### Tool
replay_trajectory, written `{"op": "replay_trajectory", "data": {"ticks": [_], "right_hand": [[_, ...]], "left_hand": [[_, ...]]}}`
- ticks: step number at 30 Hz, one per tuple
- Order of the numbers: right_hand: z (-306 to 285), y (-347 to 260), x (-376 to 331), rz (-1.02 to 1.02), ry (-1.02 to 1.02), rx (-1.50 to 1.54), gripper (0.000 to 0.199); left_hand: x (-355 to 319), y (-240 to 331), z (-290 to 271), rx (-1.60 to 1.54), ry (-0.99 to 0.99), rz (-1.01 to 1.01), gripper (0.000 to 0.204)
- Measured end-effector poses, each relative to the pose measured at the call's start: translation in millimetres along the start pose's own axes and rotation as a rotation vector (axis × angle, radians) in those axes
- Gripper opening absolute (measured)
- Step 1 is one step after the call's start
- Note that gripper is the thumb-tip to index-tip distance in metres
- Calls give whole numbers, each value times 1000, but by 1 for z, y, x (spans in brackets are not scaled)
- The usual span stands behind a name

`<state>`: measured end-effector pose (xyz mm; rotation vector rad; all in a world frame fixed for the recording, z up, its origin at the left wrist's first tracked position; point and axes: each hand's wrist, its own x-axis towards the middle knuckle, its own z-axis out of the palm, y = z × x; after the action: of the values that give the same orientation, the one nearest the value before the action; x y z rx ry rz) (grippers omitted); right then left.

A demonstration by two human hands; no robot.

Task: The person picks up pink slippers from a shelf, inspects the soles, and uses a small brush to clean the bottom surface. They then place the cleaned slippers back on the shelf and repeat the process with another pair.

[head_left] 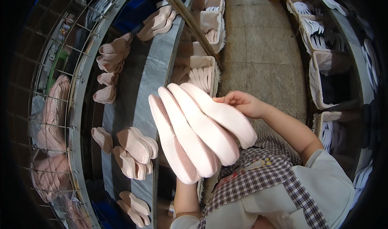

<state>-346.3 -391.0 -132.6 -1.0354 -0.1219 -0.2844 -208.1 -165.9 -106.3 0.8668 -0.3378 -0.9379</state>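
Note:
Several pale pink shoe soles [194, 136] are fanned out in front of my body, overlapping like a hand of cards, with ribbed darker pink edges showing on some. My left forearm [187, 198] rises from below and ends behind the lower ends of the soles. My left hand is hidden there, bearing the fan from underneath. With thumb and fingers, my right hand [242, 103] pinches the outer edge of the rightmost sole; its other fingers are curled in. Left of the fan, more pink soles [135, 150] lie in a loose pile on the grey bench [153, 73].
Pink perforated shoe pieces [106, 94] line the bench's far edge by a wire mesh rack [74, 99]. A cloth-lined basket [216, 69] of pink soles sits under the bench near an upright post [190, 21]. Across the aisle floor [262, 47], lined baskets [315, 85] hold white soles.

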Motion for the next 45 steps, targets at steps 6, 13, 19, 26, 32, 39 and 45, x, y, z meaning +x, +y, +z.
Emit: {"op": "replay_trajectory", "data": {"ticks": [6,13,19,26,32,39,45], "right_hand": [[13,9,-3,80,243,330,23],[18,21,-2,-22,105,230,67],[21,25,0,-5,-1,121,99],[28,22,-9,111,11,155,99],[29,19,-16,178,14,137,97],[26,36,-21,69,6,153,93],[23,49,-27,-59,0,44,88]], "left_hand": [[-1,-3,-1,-12,4,-11,65],[2,-1,-2,8,-6,-9,66],[1,1,-3,21,0,-5,66],[3,4,-4,34,4,1,67],[6,6,-4,39,17,2,67],[11,7,-2,63,18,2,68],[11,7,-2,78,30,5,68]]}}
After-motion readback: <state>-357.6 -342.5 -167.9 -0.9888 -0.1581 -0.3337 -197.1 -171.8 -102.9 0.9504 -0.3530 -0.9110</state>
